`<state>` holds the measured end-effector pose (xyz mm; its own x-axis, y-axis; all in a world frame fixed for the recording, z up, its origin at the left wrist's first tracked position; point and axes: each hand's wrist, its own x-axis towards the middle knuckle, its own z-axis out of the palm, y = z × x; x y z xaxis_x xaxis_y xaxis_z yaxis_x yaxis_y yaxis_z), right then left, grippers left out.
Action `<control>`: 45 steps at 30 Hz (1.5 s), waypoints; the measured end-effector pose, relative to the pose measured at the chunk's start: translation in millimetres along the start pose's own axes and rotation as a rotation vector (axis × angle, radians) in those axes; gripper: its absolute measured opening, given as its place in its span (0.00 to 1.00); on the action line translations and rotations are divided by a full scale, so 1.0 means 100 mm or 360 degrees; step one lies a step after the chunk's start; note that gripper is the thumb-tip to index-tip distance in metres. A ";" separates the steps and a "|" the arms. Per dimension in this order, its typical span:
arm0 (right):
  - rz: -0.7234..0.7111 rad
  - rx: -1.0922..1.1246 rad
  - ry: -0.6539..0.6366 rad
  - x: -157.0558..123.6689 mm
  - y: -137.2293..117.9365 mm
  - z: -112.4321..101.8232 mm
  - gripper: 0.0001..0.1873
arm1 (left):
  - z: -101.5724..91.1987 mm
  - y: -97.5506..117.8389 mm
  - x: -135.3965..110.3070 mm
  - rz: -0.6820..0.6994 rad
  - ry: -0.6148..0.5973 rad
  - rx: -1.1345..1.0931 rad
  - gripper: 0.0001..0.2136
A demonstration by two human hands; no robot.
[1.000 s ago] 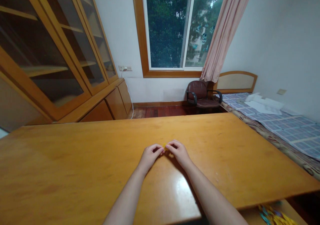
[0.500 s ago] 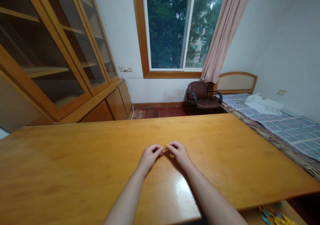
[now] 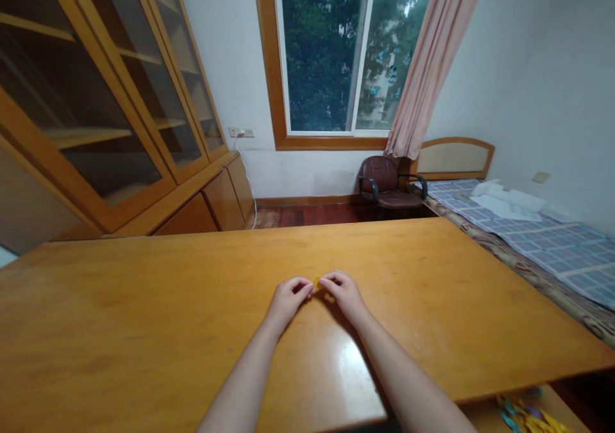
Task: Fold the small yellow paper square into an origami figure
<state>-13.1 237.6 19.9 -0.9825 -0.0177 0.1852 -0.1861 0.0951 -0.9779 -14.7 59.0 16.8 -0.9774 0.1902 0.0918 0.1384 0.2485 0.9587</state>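
A small yellow piece (image 3: 317, 282) is pinched between my two hands over the middle of the wooden table (image 3: 144, 318). It is too small and too covered by fingers for its kind to show. My left hand (image 3: 289, 300) holds its left side with thumb and fingertips closed. On the other side, my right hand (image 3: 342, 292) grips it in the same kind of pinch. The fingertips of both hands almost meet around the piece.
Below the table's near right edge, an open drawer (image 3: 557, 404) holds a jumble of yellow, blue and purple pieces (image 3: 526, 414). Beyond the table stand a maroon armchair (image 3: 384, 180) and a bed (image 3: 542, 241). A glass-door cabinet (image 3: 115, 100) lines the left wall.
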 end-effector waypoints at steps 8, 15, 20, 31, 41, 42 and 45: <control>0.0068 0.0053 -0.0053 -0.01 -0.03 -0.01 0.13 | 0.00 0.04 -0.01 0.0048 -0.0033 0.0045 0.11; 0.0003 0.0031 -0.0063 -0.01 -0.02 0.00 0.13 | 0.00 0.05 -0.01 0.0052 -0.0069 0.0053 0.12; 0.0055 0.0051 -0.0056 0.00 0.01 -0.01 0.14 | -0.01 0.04 0.00 0.0000 -0.0040 -0.0065 0.12; 0.0104 0.0089 -0.0052 0.00 0.03 -0.01 0.13 | -0.02 0.04 0.02 -0.0007 -0.0063 -0.0148 0.12; -0.0038 0.0004 -0.0089 0.01 0.05 0.00 0.13 | -0.01 0.02 0.01 -0.0020 -0.0069 -0.0122 0.14; -0.0052 0.0001 -0.0099 0.01 0.05 0.00 0.13 | -0.01 0.03 0.01 -0.0016 -0.0076 -0.0109 0.14; -0.0060 -0.0003 -0.0127 0.01 0.06 0.01 0.13 | -0.01 0.06 0.00 -0.0025 -0.0110 -0.0075 0.14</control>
<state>-15.4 236.9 14.2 -0.9718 -0.1004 0.2133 -0.2227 0.0946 -0.9703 -13.6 59.6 22.7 -0.9659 0.2520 0.0595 0.1139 0.2073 0.9716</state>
